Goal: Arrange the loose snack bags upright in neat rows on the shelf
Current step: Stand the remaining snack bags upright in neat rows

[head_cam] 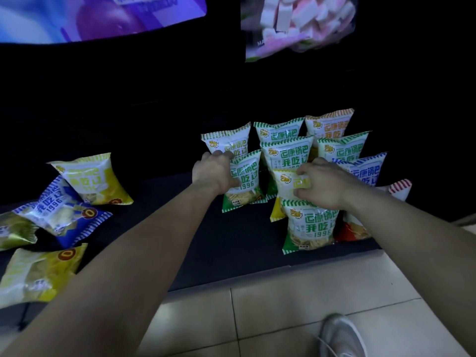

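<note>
Dark shelf point(231, 253), right end: left hand point(213, 173) is gripping a green bag point(247, 176); right hand point(322, 186) is apparently pinching a yellow bag point(286, 186) near its top seal, judged the best hold on light, slippery packs.

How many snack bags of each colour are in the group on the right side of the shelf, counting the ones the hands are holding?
green bags: 6
orange bag: 1
blue bag: 1
yellow bag: 1
red bag: 1
Total: 10

Arms outstretched, left hand point(215, 173), right hand point(322, 185) seemingly gripping
</note>
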The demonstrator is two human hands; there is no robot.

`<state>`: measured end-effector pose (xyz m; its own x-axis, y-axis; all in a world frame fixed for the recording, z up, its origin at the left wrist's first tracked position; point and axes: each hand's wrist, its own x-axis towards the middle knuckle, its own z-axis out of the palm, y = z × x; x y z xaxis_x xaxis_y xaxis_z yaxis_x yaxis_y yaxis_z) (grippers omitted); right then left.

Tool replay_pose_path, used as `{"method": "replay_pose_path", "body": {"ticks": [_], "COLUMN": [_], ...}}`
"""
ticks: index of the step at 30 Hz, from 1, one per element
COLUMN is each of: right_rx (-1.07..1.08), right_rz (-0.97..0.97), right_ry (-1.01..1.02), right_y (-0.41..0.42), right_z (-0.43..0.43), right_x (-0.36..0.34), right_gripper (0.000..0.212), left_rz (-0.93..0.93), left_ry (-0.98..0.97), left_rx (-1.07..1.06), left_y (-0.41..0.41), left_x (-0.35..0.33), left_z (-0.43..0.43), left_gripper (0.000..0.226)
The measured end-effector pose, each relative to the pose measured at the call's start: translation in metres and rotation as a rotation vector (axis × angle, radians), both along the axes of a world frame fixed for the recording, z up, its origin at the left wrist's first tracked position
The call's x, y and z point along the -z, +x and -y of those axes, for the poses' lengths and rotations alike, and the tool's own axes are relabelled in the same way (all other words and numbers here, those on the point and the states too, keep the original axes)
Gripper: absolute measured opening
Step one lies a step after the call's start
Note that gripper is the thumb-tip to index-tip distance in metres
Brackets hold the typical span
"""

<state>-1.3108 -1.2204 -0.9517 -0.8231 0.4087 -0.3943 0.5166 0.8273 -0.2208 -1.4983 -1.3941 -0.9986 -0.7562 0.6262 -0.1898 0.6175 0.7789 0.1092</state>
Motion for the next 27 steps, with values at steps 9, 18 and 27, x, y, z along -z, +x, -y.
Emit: {"method": "replay_pose_path", "body": {"ticks": [9,18,27], "right_rx": [-0.133,-0.226,-0.384], "right_rz": [-0.043,-0.073,0.015], "right_ry": [0.045,-0.052,-0.145], "right_y": [-0.019,-0.036,-0.076], "right_z": [0.069,0.213,0.377], "right_x": [-0.051,-0.081,-0.048], "right_gripper": [0.064,0.062,0.064], "left_rz": [-0.052,0.004,0.198], "left_ry": [-0.013,-0.229,-0.131], "left_rx": [0.083,0.021,-0.353], "left_y": [0.015,0.040,0.033], "left_x": [-0.058,-0.139,-0.130], "left_z": [0.078,0.289,0.476], "left_gripper": [0.086,0.077,0.081]}}
